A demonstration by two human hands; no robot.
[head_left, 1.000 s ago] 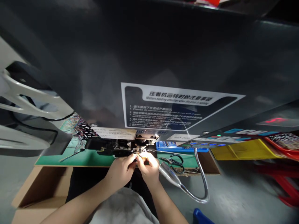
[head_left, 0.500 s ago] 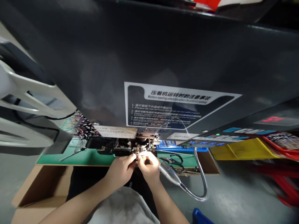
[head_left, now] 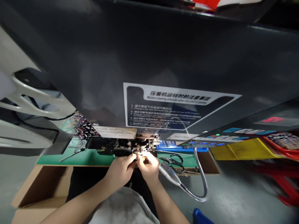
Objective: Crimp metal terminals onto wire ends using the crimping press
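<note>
Below the big dark press machine (head_left: 149, 56), my left hand (head_left: 121, 169) and my right hand (head_left: 149, 166) meet at the front of its metal tooling (head_left: 140, 146). Both hands are closed in a pinch, fingertips nearly touching. What they hold is too small to make out. Bright light from a silver gooseneck lamp (head_left: 169, 174) falls on my right fingers. Black-handled scissors (head_left: 174, 161) lie on the green work surface (head_left: 98, 158), right of my right hand.
A bundle of thin wires (head_left: 80, 126) lies at the left. Behind the scissors is a blue tray (head_left: 182, 148). Yellow bins (head_left: 245, 149) and a red tray (head_left: 282, 146) stand at the right. A pale, slotted fan-like frame (head_left: 30, 102) fills the left edge.
The pale slotted frame at the left has shifted position. My right hand has moved very slightly left; my left hand is nearly unchanged.
</note>
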